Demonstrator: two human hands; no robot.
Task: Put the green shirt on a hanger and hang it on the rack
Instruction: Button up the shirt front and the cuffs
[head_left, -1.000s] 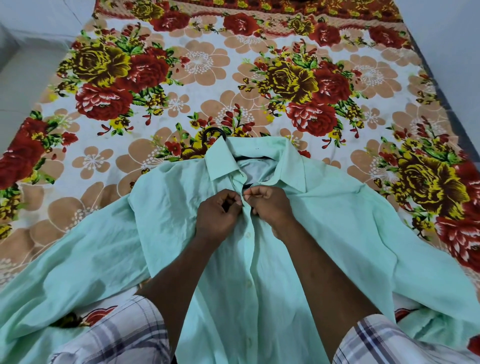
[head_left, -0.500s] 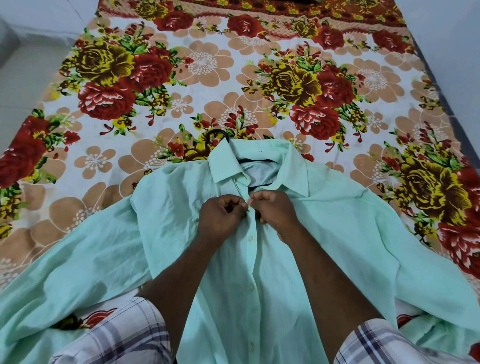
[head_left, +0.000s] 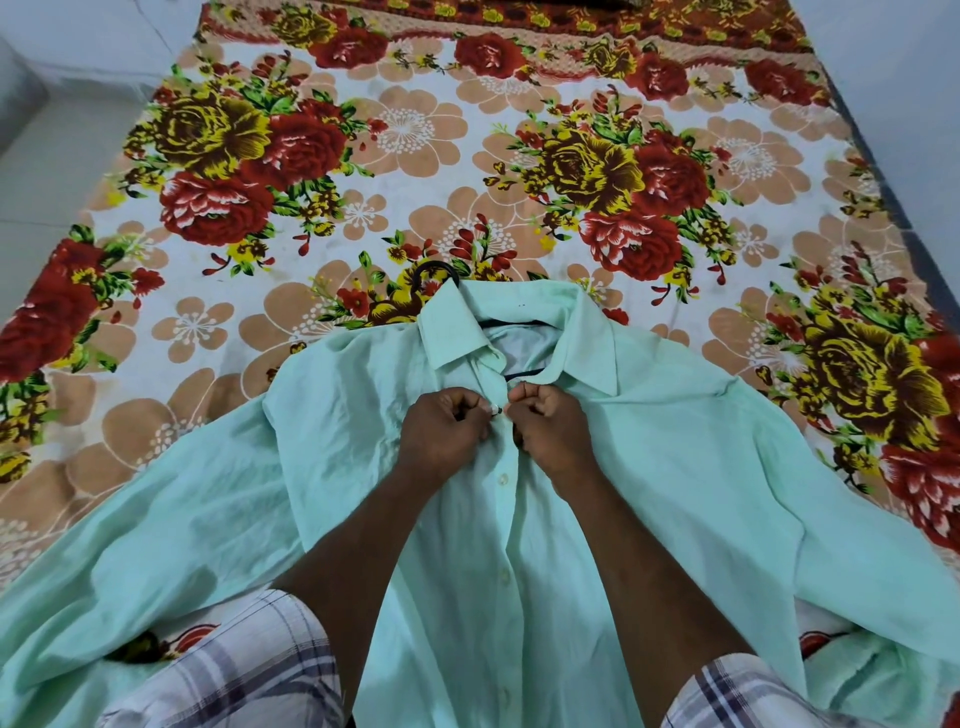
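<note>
Head view: the green shirt (head_left: 675, 467) lies front-up on the near half of the bed's floral sheet (head_left: 415, 130), collar toward the far edge, its 2 sleeves spread toward the left and right edges. A black hanger (head_left: 439, 270) sits inside it, with the hook poking out past the collar. The left hand (head_left: 441, 436) and right hand (head_left: 553, 434), fingers curled tight, pinch the shirt's front edges together just below the collar. Plaid sleeves (head_left: 234, 670) show at the near edge.

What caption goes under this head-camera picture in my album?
The left hand and right hand pinch the green shirt near its collar, hanger hook poking out onto the flowery bedsheet.
</note>
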